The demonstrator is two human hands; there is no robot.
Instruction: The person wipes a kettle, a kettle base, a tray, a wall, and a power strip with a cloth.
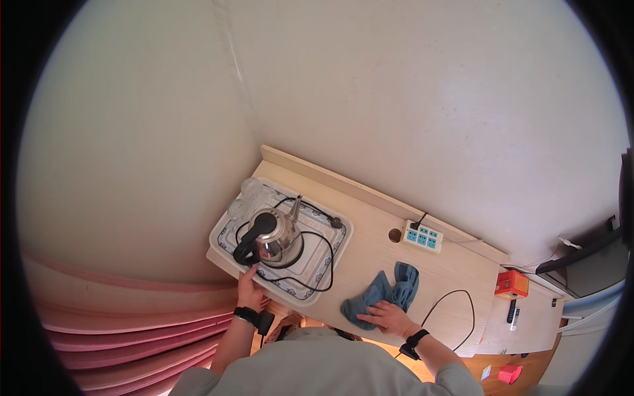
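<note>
Pink curtain [132, 323] folds hang at the far left. Just right of them the left forearm comes up from the lower edge, nearly upright and leaning a little right, with a black band [247, 315] at the wrist. The left hand [248, 288] reaches away from the body, its fingers at the near-left rim of the tray [308, 301]; whether they close around the rim, I cannot tell. The tray lies on the table [373, 241], slanted, with clear plastic [246, 198] at its back-left corner. On it stands the kettle [277, 241], its black handle toward the left hand and its spout pointing away; a black cord [332, 261] loops around it.

Right of the tray, near the table's front edge, lies the bunched blue cloth [383, 294]. The right hand [388, 318] rests on it, palm down, open, fingers extended and somewhat spread toward the left. Its forearm slants up and leftward from the lower right, a dark band [417, 338] on the wrist. Behind the cloth sits a power strip [422, 236]; a black cable [473, 307] curves right of the hand. Farther right are a red box [512, 285], a remote [515, 320] and a dark screen [598, 264].
</note>
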